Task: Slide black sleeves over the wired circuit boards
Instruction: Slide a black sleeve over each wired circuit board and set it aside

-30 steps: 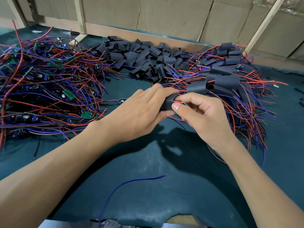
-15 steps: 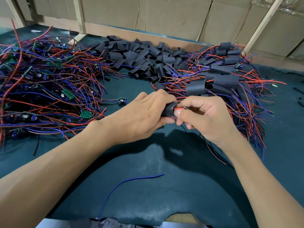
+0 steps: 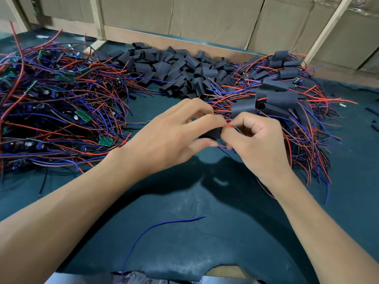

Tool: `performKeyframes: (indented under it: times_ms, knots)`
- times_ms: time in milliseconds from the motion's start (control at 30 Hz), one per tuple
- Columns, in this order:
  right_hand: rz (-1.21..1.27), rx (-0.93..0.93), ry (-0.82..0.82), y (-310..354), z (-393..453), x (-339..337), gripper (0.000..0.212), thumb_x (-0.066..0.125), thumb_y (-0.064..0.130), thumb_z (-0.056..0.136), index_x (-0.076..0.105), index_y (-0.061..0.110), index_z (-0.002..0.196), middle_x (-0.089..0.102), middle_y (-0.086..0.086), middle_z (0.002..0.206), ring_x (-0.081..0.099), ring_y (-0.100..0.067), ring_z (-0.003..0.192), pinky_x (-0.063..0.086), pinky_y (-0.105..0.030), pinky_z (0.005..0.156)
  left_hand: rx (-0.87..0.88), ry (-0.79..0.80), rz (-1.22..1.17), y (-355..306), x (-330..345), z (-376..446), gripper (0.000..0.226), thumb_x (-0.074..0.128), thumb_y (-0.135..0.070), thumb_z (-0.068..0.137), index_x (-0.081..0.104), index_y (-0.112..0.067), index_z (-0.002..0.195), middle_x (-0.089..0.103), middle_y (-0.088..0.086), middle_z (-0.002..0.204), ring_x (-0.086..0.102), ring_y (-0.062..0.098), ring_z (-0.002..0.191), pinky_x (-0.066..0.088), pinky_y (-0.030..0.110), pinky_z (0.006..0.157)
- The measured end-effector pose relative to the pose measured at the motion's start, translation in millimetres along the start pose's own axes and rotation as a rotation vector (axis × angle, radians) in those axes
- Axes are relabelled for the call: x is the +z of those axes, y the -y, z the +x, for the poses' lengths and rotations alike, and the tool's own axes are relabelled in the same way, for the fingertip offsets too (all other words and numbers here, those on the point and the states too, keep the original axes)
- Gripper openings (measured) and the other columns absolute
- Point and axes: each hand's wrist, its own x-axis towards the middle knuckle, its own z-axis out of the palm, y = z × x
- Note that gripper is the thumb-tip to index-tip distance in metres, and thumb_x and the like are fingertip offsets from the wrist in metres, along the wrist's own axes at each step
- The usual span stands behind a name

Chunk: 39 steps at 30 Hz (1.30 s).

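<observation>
Hands [image 3: 217, 138] now lower, sleeve [image 3: 213, 133] pinched between

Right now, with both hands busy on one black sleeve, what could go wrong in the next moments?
1. The left hand grips the black flexible sleeve while the right hand pinches thin red and blue wires at its mouth; pulling hard could strain them.
2. The board itself is hidden, so it may catch inside unseen.
3. The pile of sleeved boards with red and blue wires lies just behind the hands; loose wires could tangle in.
</observation>
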Motion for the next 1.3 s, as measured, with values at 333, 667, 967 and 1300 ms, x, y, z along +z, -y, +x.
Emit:
performKeyframes:
  times_ms: [333, 667, 967, 1300]
  knots:
    - [-0.025, 0.036, -0.035, -1, 2, 2, 0.021, 0.063, 0.04, 0.062, 0.069, 0.02, 0.062, 0.061, -0.013, 0.058, 0.046, -0.015, 0.054, 0.036, -0.03, 0.051, 0.01, 0.022, 0.048, 1, 2, 0, 0.034, 0.069, -0.034, 0.096, 0.062, -0.011, 0.12, 0.058, 0.01, 0.117, 0.058, 0.028, 0.1, 0.05, 0.041, 0.087]
    - [-0.068, 0.036, -0.043, -5, 1, 8, 0.021, 0.065, 0.046, 0.062, 0.068, 0.025, 0.059, 0.062, -0.008, 0.057, 0.042, -0.008, 0.05, 0.033, -0.023, 0.047, -0.027, 0.034, 0.068, -4, 1, 0, 0.032, 0.074, -0.028, 0.093, 0.066, -0.007, 0.116, 0.059, 0.01, 0.109, 0.058, 0.026, 0.089, 0.051, 0.038, 0.074]
    - [-0.158, 0.062, -0.11, -12, -2, 20, 0.032, 0.073, 0.037, 0.072, 0.059, 0.01, 0.06, 0.054, -0.006, 0.059, 0.034, -0.008, 0.05, 0.031, -0.02, 0.048, -0.064, 0.061, 0.093, -13, 1, 3, 0.016, 0.066, -0.017, 0.089, 0.063, -0.004, 0.095, 0.058, 0.013, 0.105, 0.06, 0.03, 0.076, 0.049, 0.04, 0.061]
    - [-0.173, 0.05, -0.205, -14, -6, 30, 0.029, 0.068, 0.044, 0.076, 0.064, 0.016, 0.069, 0.061, 0.006, 0.063, 0.043, -0.006, 0.053, 0.036, -0.014, 0.051, -0.157, 0.039, 0.074, -22, 6, 6, 0.028, 0.053, -0.025, 0.085, 0.066, -0.003, 0.097, 0.063, 0.013, 0.106, 0.061, 0.033, 0.074, 0.052, 0.042, 0.057]
